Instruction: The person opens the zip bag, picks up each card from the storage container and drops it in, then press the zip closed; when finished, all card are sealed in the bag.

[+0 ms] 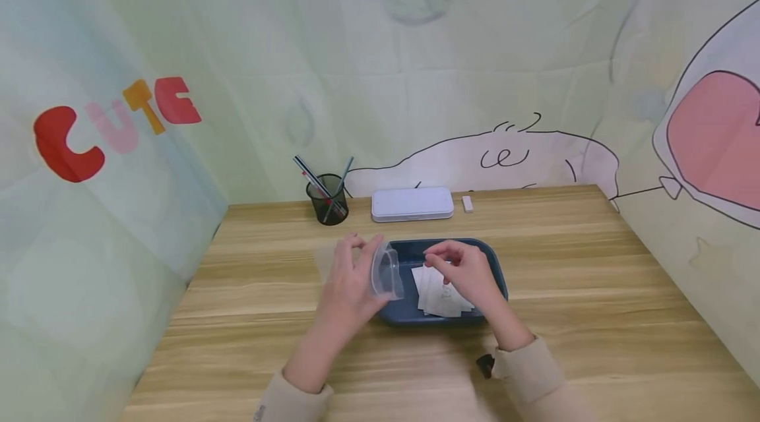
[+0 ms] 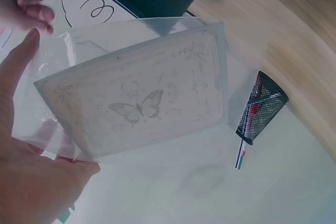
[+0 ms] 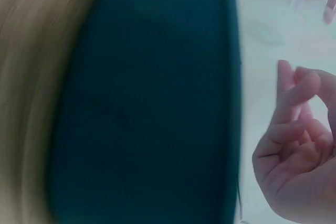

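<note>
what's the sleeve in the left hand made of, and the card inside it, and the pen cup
The sleeve gripped by the left hand looks like thin clear plastic film: glossy, see-through, edges flexing. The card inside seems to be matte paper or cardstock, with a faint printed butterfly and border. The pen cup looks like black metal wire mesh, though coated plastic cannot be ruled out.

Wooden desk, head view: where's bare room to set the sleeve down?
Bare: wood right of the dark blue plastic tray, and the left strip below the black mesh pen cup. Crowded: tray with white paper cards, both hands, back edge with the white flat case.
</note>
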`<state>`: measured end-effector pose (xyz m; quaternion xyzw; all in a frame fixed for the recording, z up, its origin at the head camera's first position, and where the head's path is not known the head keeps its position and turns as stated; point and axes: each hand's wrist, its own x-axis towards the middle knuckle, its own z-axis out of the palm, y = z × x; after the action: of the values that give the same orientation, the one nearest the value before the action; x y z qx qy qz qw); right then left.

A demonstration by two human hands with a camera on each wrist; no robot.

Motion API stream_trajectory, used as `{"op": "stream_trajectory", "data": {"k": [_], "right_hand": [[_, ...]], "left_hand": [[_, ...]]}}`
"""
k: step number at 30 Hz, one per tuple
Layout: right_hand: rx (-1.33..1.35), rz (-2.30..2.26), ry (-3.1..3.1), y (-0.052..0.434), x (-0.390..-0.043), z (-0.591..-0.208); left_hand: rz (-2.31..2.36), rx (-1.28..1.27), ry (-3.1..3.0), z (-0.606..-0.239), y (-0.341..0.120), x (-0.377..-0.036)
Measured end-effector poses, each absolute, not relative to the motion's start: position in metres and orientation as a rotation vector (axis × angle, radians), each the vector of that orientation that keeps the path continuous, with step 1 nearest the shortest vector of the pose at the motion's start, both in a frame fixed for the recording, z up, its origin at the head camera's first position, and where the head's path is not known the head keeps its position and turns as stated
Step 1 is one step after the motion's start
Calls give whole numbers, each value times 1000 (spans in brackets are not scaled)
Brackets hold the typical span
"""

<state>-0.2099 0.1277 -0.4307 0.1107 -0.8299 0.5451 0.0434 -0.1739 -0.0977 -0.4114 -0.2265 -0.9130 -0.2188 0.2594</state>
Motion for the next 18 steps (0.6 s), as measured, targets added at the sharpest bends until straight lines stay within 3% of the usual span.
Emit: {"op": "stream_trajectory", "data": {"k": [18], "right_hand": [[224, 823, -3146, 152, -222, -468]], "left_hand": [[-602, -622, -2442, -411, -113, -176]]}}
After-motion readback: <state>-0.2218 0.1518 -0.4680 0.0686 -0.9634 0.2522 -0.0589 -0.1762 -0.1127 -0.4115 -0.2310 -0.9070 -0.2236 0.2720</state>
